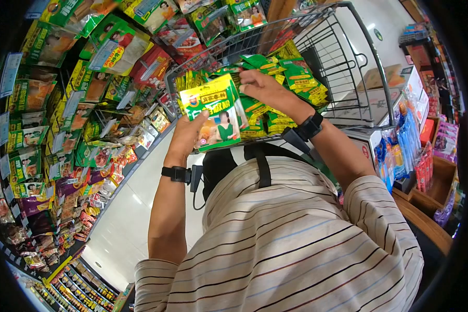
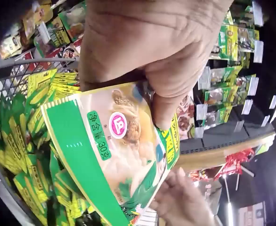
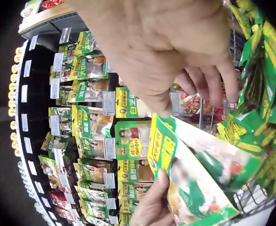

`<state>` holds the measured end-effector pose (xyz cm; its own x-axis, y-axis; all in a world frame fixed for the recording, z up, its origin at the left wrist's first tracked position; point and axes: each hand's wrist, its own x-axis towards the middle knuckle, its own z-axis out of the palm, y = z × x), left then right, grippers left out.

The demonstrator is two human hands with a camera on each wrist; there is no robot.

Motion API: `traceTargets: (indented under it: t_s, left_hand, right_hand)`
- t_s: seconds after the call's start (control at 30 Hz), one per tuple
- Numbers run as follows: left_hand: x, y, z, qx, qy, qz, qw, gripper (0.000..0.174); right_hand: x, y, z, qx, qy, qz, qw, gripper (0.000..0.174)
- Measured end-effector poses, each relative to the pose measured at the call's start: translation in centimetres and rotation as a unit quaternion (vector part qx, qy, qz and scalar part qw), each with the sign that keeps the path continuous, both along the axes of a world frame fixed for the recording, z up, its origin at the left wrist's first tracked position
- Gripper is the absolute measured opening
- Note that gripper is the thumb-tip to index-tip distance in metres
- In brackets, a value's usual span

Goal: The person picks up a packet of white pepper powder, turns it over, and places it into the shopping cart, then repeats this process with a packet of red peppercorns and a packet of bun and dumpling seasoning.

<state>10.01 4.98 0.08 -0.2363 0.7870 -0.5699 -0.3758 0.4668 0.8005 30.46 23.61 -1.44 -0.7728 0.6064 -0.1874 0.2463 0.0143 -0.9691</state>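
Observation:
My left hand (image 1: 188, 132) grips a green-and-yellow seasoning packet (image 1: 217, 122), its thumb across the printed front. In the right wrist view, a second packet (image 3: 227, 153) of similar print fans out behind the front one. My right hand (image 1: 268, 91) is beside the top of these packets, over the shopping cart. Its thumb (image 3: 157, 104) is right at the packets' top corner, while the other fingers (image 3: 213, 84) hang loosely bent and apart from it. Beneath both hands, the cart basket holds a heap of green-and-yellow packets (image 1: 299, 75).
The metal shopping cart (image 1: 351, 57) stands in front of my body. Shelves of hanging seasoning packets (image 1: 91, 83) with price tags line the left side. Cardboard boxes (image 1: 395, 78) and a wooden display bin (image 1: 437, 182) are to the right.

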Motion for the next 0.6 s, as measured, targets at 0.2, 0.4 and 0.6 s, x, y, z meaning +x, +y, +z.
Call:
traceTargets:
  t_s: [0.2,0.4,0.6]
  left_hand:
    - [0.0,0.9,1.5,0.058,-0.080,0.080,0.992,0.028]
    - [0.5,1.2,3.5,0.075,-0.076,0.109,0.988,0.034]
    - [0.2,0.6,3.4,0.105,-0.001,0.125,0.987,0.022]
  right_hand:
    - [-0.9,-2.0,3.0,-0.247,-0.020,0.059,0.967,0.027]
    - [-1.4,-1.7,2.6,-0.246,0.006,0.073,0.966,0.029]
    - [-1.5,-2.1,4.3,-0.233,0.062,-0.004,0.970,0.020]
